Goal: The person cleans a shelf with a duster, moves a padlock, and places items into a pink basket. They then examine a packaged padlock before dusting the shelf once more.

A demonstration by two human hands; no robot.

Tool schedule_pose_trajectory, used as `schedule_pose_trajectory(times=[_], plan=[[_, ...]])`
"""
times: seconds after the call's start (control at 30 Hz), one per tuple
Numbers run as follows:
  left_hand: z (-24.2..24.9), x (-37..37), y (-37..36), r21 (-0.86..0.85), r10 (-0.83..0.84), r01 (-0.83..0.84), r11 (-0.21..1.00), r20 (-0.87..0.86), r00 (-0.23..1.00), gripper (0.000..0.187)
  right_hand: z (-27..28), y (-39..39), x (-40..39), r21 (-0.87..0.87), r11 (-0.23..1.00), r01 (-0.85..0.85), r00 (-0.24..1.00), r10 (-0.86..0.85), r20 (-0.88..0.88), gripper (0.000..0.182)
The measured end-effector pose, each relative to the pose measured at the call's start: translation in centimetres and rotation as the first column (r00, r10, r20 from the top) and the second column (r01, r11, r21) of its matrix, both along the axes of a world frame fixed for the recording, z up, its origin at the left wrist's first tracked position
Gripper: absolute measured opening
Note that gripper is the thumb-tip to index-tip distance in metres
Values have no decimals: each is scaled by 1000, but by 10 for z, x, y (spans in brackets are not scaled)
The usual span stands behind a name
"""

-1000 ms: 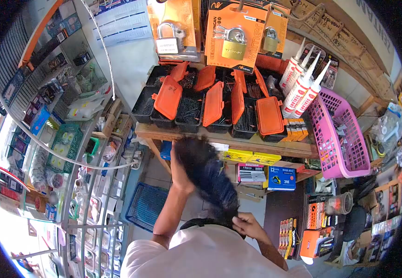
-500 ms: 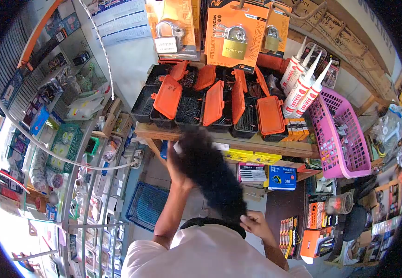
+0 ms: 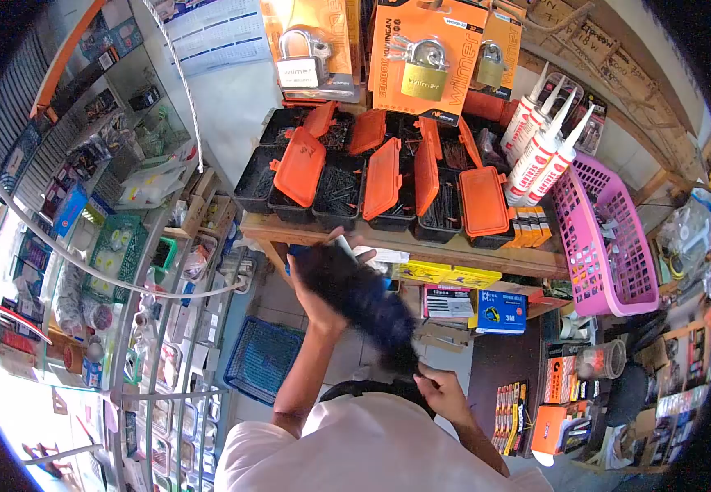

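A dark, fluffy duster (image 3: 376, 316) runs diagonally across the front of my body, blurred by motion. My right hand (image 3: 445, 394) is closed around its lower end near my waist. Just below the shelf edge, my left hand (image 3: 314, 303) grips a dark, box-like object (image 3: 327, 266) with a pale, shiny patch at its top. The upper part of the duster lies over or against this object, and its exact kind cannot be made out. Beyond my left hand, black boxes (image 3: 339, 190) of nails with orange lids (image 3: 299, 168) stand on the wooden shelf (image 3: 404, 246).
Sealant tubes (image 3: 544, 160) and a pink basket (image 3: 597, 246) stand to the right. Packaged padlocks (image 3: 425, 70) hang above the boxes. A blue basket (image 3: 263, 361) sits low on the left, beside a glass display rack (image 3: 142, 328). Small boxes (image 3: 499, 313) lie below the shelf.
The duster's top has drawn down from the shelf edge, exposing the dark object in my left hand. My right hand has shifted slightly left and up. The view has tilted slightly.
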State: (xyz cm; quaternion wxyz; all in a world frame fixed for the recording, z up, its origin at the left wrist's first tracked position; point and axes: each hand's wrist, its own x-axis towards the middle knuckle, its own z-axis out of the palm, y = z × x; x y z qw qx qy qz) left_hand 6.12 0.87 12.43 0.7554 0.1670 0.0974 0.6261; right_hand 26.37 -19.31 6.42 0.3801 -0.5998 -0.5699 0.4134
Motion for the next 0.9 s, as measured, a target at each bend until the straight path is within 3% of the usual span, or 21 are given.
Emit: schedule_pose_trajectory(times=[0.03,0.1,0.17,0.2,0.23,0.3,0.37,0.43,0.57,0.63,0.67,0.73,0.83,0.9], plan=[[-5,-4,4,244,-200,164,956,134,971,87,0,0,-1,1,1000,2,1000,-2,-2,33],[-7,-3,5,247,-189,155,957,119,975,87,3,1,-3,73,993,93,989,-101,109,40],[1,1,0,-50,54,-57,997,-71,996,88,9,4,-5,127,992,22,985,-43,166,45],[7,2,-2,-159,100,-115,981,-99,990,89,12,5,-5,180,982,-52,974,11,226,50],[1,-1,2,-159,101,-116,980,-99,990,89,11,4,-5,180,982,-54,974,12,225,50],[-7,-6,11,133,-64,58,989,44,997,85,6,3,-3,212,977,-22,978,-23,206,51],[0,-1,2,103,-36,33,994,30,999,84,2,4,0,223,974,-30,975,-22,223,53],[14,6,-2,-89,154,-166,982,-136,979,84,2,4,0,231,972,-38,971,-19,239,56],[-1,-1,2,108,-33,33,994,-8,999,83,11,7,-2,282,959,0,971,-68,230,55],[10,5,-5,-208,135,-160,965,-132,982,80,11,5,-1,265,963,52,966,-116,230,55],[-7,3,2,-18,104,-105,994,-65,993,78,9,5,1,274,962,17,971,-81,224,55],[0,3,-1,-60,88,-90,994,-43,995,79,9,4,1,284,959,-15,975,-49,219,54],[1,3,-3,-50,44,-44,998,-12,999,80,12,2,2,241,964,117,958,-173,230,53],[-2,1,-3,60,-18,18,998,-4,1000,80,10,1,5,208,976,-65,973,16,231,51]])
